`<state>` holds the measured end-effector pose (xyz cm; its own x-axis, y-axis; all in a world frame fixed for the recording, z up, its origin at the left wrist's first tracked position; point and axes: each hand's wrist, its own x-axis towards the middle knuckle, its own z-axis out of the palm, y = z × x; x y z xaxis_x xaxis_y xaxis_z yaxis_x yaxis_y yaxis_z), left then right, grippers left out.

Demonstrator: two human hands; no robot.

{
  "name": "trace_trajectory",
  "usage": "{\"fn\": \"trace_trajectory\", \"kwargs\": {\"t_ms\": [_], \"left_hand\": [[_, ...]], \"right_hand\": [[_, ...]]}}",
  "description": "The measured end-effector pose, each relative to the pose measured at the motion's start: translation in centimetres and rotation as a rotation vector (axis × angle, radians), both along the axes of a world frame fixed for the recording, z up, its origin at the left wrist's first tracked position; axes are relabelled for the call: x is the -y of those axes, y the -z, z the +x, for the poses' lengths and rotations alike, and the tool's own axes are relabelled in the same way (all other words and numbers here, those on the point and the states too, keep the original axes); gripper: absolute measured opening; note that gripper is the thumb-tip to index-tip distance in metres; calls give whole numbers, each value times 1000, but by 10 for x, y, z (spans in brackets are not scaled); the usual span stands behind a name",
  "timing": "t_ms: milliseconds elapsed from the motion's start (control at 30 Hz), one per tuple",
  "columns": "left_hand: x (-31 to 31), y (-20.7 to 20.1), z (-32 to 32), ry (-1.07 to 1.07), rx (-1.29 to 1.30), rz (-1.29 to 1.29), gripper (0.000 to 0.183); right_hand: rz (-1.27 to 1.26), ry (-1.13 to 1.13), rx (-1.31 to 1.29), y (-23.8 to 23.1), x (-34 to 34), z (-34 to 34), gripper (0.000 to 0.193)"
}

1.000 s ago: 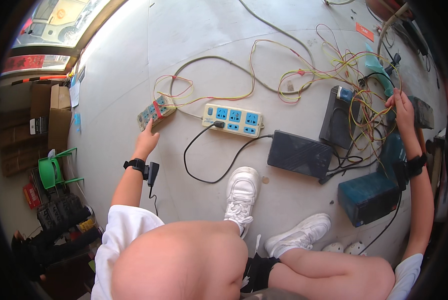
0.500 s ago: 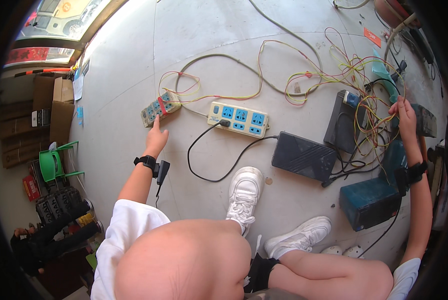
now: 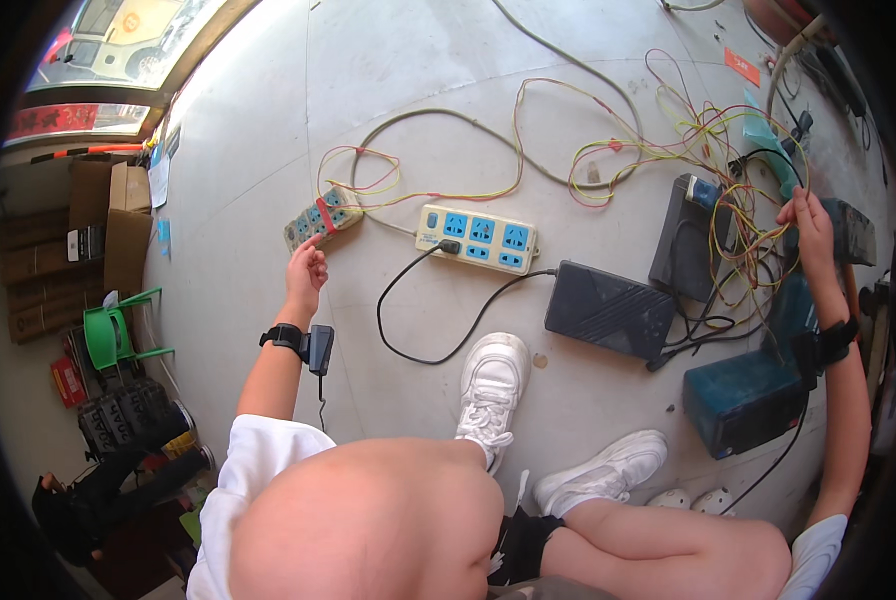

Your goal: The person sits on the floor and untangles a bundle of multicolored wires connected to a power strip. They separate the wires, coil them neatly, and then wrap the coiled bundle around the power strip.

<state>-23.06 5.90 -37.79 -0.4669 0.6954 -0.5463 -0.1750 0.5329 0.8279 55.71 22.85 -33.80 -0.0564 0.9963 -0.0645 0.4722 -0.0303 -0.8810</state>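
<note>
Left hand (image 3: pixel 306 268) half curled, empty, fingertips touching small power strip (image 3: pixel 324 217). Right hand (image 3: pixel 810 222) pinched on yellow wires (image 3: pixel 738 215), black box (image 3: pixel 688 238) just beside.

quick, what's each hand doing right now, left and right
Left hand: loosely curled, fingertips at the small power strip, gripping nothing.
Right hand: closed on the tangle of thin wires.

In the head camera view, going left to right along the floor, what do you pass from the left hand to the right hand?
Left hand → small multicoloured power strip → cream power strip with blue sockets → flat dark box → upright dark box with blue top → right hand in the tangled wires.
</note>
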Motion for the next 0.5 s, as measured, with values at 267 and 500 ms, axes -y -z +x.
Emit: {"fn": "trace_trajectory", "kwargs": {"t_ms": [267,500], "left_hand": [[-39,-50,76,25,748,321,17],[-73,-123,231,732,425,268,19]], "right_hand": [[72,-50,55,-29,8,-38,37],[391,-754,327,-94,66,-155,22]]}}
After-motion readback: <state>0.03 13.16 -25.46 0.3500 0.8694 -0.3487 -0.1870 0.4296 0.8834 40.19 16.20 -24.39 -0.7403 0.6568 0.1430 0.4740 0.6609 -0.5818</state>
